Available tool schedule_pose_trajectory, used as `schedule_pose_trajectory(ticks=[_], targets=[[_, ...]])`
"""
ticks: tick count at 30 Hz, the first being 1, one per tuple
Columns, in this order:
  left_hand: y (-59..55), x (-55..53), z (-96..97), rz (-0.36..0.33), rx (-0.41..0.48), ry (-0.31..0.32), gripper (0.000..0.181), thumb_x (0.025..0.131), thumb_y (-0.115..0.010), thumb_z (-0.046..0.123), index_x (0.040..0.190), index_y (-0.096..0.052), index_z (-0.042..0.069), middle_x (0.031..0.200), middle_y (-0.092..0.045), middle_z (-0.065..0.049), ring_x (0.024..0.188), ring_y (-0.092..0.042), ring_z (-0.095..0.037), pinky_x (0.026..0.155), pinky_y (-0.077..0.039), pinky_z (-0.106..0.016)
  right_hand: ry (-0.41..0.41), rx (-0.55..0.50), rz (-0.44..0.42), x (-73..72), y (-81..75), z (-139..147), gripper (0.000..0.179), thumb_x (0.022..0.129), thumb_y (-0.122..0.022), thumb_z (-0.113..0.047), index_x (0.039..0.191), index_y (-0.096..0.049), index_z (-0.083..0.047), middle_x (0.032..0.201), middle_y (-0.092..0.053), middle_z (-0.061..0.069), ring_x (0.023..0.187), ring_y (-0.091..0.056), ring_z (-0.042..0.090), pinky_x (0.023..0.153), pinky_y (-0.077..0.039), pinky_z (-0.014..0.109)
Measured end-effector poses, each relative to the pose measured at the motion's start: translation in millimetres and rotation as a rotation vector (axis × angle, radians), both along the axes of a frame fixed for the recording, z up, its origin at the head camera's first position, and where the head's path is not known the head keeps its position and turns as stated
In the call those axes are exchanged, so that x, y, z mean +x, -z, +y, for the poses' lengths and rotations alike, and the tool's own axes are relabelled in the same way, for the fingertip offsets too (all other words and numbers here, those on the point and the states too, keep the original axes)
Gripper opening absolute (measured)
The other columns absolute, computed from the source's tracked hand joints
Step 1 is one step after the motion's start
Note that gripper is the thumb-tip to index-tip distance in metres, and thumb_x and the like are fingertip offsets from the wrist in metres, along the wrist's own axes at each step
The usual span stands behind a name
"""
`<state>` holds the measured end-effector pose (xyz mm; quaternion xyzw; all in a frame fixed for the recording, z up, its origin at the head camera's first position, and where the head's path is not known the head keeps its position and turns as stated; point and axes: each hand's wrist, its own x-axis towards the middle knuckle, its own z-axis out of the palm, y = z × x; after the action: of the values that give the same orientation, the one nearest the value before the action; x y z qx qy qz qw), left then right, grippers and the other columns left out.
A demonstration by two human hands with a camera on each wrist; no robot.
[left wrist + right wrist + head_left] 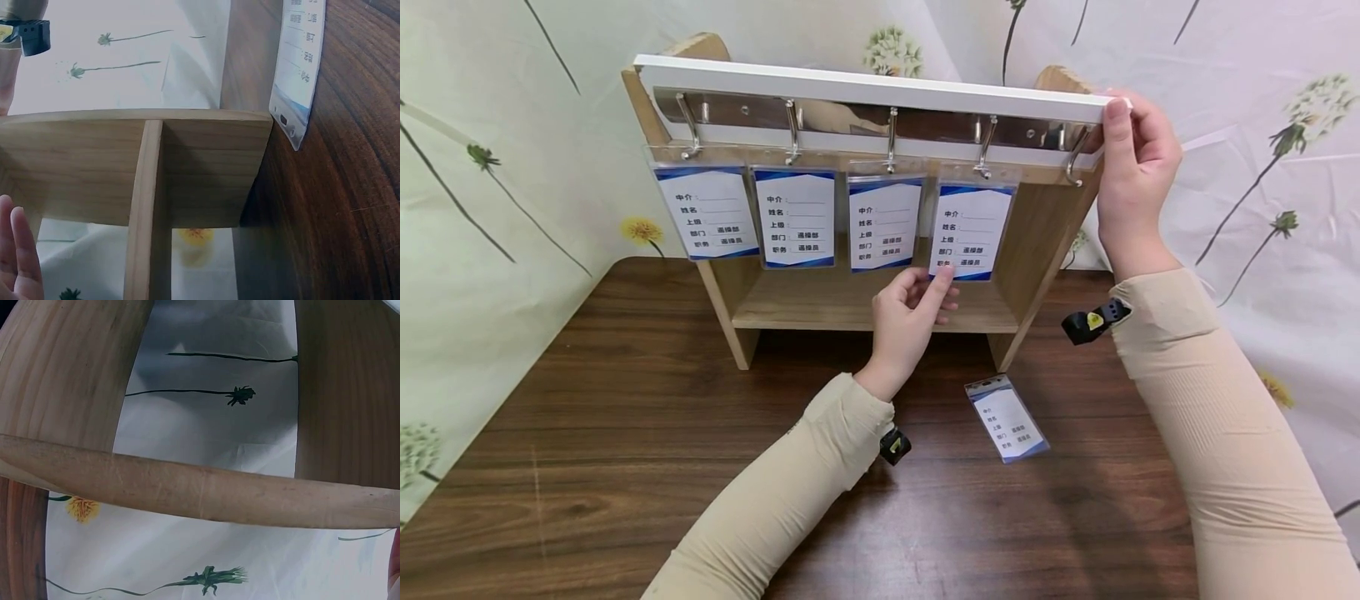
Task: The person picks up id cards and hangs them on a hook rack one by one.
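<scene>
In the head view, a white rack (880, 81) with several metal hooks tops a wooden shelf stand. From its hooks hang several clear badge holders with blue-and-white cards, among them the leftmost badge (707, 212), the second badge (795, 218) and the third badge (886, 225). My left hand (910, 321) pinches the lower left corner of the fourth badge (973, 229), thumb in front; its other fingers are partly hidden. My right hand (1138, 167) grips the rack's right end, thumb on the front. The rightmost hook (1077, 158) carries no badge.
Another badge (1007, 421) lies face up on the dark wood table (625, 467), in front of the stand's right foot. The wooden stand (880, 310) has a low shelf board and two side panels. Behind it hangs flower-printed cloth (1247, 75).
</scene>
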<state>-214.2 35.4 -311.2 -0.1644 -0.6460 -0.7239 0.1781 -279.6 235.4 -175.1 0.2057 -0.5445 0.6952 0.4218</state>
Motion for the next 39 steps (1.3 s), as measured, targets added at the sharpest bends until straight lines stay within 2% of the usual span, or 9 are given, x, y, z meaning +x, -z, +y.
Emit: schedule_pose_trajectory(ticks=[5,12,17,25,33,39], targets=[[3.1,1.5,0.3,-0.012,-0.011,0.009,0.024,0.099,-0.062,0.020,0.098,-0.065,-0.004,0.090,-0.074,-0.022,0.068,-0.071,-0.016,0.064,-0.060,-0.036,0.011,-0.001,-0.005,0.0,0.1,-0.1,0.016,0.095,-0.060,0.000,0.093,-0.075,-0.006,0.082,-0.068,0.001,0.068,-0.052,0.011,0.072,-0.044,0.024],[5.6,4.1,2.1,-0.017,-0.037,0.017,0.025,0.100,-0.060,0.021,0.098,-0.065,-0.003,0.090,-0.074,-0.021,0.069,-0.071,-0.019,0.062,-0.060,-0.033,0.015,0.002,0.000,0.0,0.1,-0.1,0.017,0.095,-0.059,0.001,0.094,-0.074,-0.005,0.080,-0.067,0.001,0.067,-0.052,0.011,0.072,-0.044,0.023],[8.2,5.3,5.6,-0.022,-0.044,0.028,0.025,0.099,-0.061,0.021,0.099,-0.067,-0.003,0.089,-0.074,-0.020,0.068,-0.071,-0.016,0.060,-0.059,-0.032,0.011,-0.013,-0.003,-0.4,-0.6,-0.8,0.019,0.095,-0.057,0.003,0.093,-0.074,-0.005,0.077,-0.064,0.001,0.067,-0.051,0.012,0.071,-0.043,0.024],[15.3,8.3,10.7,-0.079,-0.067,0.052,0.024,0.098,-0.063,0.022,0.100,-0.069,-0.001,0.088,-0.074,-0.020,0.064,-0.066,-0.007,0.058,-0.058,-0.029,0.012,-0.010,0.001,-1.4,-0.5,-0.6,0.021,0.095,-0.056,0.003,0.092,-0.074,-0.006,0.077,-0.065,0.001,0.067,-0.051,0.012,0.071,-0.044,0.024],[22.4,13.5,15.3,-0.163,-0.115,0.120,0.026,0.097,-0.064,0.027,0.102,-0.070,0.002,0.091,-0.074,-0.018,0.065,-0.067,-0.007,0.060,-0.057,-0.028,0.019,-0.009,-0.005,-1.8,-0.6,-0.9,0.020,0.095,-0.056,0.003,0.092,-0.074,-0.006,0.083,-0.068,0.001,0.069,-0.052,0.011,0.073,-0.043,0.023],[28.8,16.6,20.3,-0.200,-0.145,0.133,0.025,0.096,-0.066,0.028,0.100,-0.071,0.004,0.089,-0.074,-0.014,0.064,-0.065,-0.007,0.060,-0.057,-0.028,0.003,-0.002,0.007,-1.1,-0.6,-0.9,0.022,0.095,-0.054,0.003,0.092,-0.074,-0.006,0.080,-0.066,0.002,0.067,-0.051,0.013,0.071,-0.044,0.025]])
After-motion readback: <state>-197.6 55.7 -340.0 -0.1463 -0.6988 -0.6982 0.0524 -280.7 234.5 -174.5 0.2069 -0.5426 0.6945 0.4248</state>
